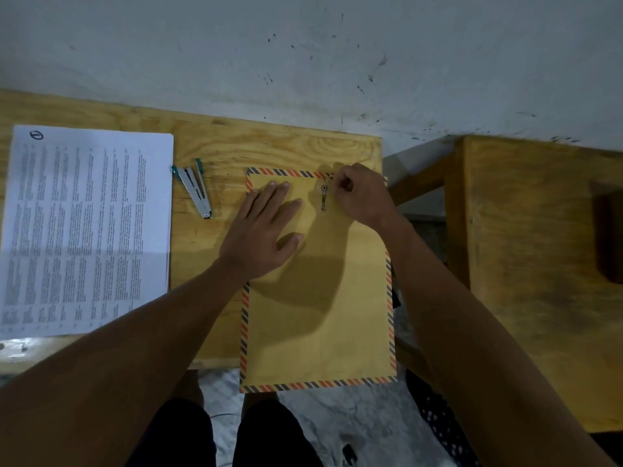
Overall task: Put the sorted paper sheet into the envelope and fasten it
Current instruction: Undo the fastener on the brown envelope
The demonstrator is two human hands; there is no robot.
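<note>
Step in hand: fastening; the envelope (317, 298) lies closed on the bench (209, 251), so the sheet is judged already inside, though no sheet is visible in it.
Next move: judged to call for winding the string around the clasp (323, 198) while the flap stays pressed flat.
Right hand (360, 193): fingers curled into a pinch just right of the clasp, near the envelope's upper edge. It appears to grip the tie string; the string itself is too small to confirm.
Left hand (263, 230): fingers straight and spread, palm flat on the envelope's upper left area, pressing it to the bench. It holds nothing.
Clasp: two small eyelets, one above the other, between the two hands, upper centre of the envelope.
Envelope: centre of the frame, brown with a striped border; its lower edge overhangs the bench front.
Stapler (195, 188): on the bench, left of the envelope, apart from it.
Paper stack (87, 230): printed sheets at left of the frame.
</note>
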